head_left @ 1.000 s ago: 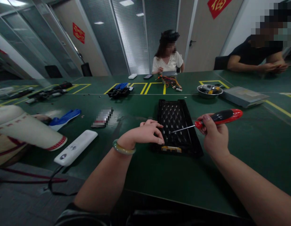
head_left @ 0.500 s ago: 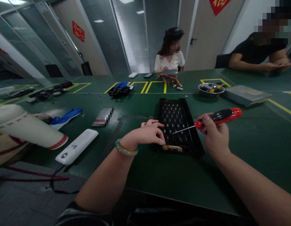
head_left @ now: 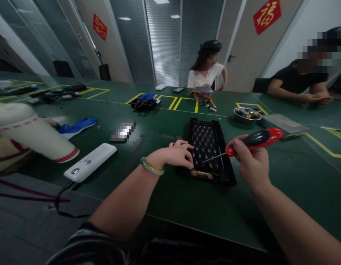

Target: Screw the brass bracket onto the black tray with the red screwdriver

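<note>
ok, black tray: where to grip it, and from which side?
Grip the tray by its left long rim, at the near end, coming from the left. It lies flat on the table, long axis pointing away, with a raised rim to pinch. The left hand holds there; the right hand brings the screwdriver in from the right, so that side is taken.

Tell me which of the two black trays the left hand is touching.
The near perforated tray, under the screwdriver tip: the left hand rests on its left corner. The far tray, holding blue things, lies untouched.
</note>
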Demonstrator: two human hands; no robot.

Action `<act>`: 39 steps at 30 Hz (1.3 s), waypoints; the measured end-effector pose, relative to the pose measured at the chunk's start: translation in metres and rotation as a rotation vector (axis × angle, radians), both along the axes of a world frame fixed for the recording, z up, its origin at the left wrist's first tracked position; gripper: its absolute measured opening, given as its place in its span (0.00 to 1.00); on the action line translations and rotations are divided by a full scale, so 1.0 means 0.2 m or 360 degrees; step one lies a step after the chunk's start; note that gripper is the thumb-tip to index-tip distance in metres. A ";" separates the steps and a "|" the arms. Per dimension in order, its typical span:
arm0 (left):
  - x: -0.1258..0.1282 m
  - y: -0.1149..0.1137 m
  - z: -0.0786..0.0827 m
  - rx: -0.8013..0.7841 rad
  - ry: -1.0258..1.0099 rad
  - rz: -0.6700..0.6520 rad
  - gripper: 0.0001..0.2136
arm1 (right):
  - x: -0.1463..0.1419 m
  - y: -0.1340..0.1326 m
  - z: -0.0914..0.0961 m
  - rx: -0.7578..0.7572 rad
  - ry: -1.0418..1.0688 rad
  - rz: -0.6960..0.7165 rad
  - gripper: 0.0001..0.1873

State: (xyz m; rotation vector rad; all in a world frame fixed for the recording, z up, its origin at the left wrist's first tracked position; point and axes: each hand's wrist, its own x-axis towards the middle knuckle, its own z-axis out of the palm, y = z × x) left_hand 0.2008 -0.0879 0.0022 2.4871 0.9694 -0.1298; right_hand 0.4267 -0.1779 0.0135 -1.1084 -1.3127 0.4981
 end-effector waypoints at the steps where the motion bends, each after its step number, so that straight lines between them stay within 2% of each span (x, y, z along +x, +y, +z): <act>1: -0.01 0.00 0.00 -0.0016 -0.0009 -0.0011 0.11 | -0.02 -0.01 0.04 -0.0052 -0.0096 0.0046 0.12; 5: -0.01 0.01 -0.01 -0.0030 -0.0081 0.0057 0.11 | -0.14 0.01 0.18 -0.0245 -0.0378 0.0289 0.13; 8: -0.01 0.00 -0.02 -0.0030 -0.0166 0.0129 0.09 | -0.21 0.03 0.22 -0.0242 -0.0526 0.0348 0.12; 14: -0.02 0.01 -0.03 -0.0085 -0.0279 0.0106 0.06 | -0.24 0.03 0.16 -0.0110 -0.0747 0.0328 0.09; 19: -0.03 0.02 -0.05 -0.0100 -0.0326 0.0105 0.05 | -0.22 0.02 0.12 -0.0059 -0.0756 0.0311 0.08; 24: -0.03 0.03 -0.06 -0.0115 -0.0378 0.0137 0.05 | -0.23 0.00 0.12 -0.0039 -0.0729 0.0350 0.07; 31: -0.03 0.02 -0.04 -0.0149 -0.0331 0.0111 0.04 | -0.25 0.00 0.13 -0.0059 -0.0785 0.0432 0.06; 39: -0.03 0.01 -0.02 -0.0118 -0.0246 0.0108 0.07 | -0.23 0.00 0.14 -0.0082 -0.0822 0.0412 0.06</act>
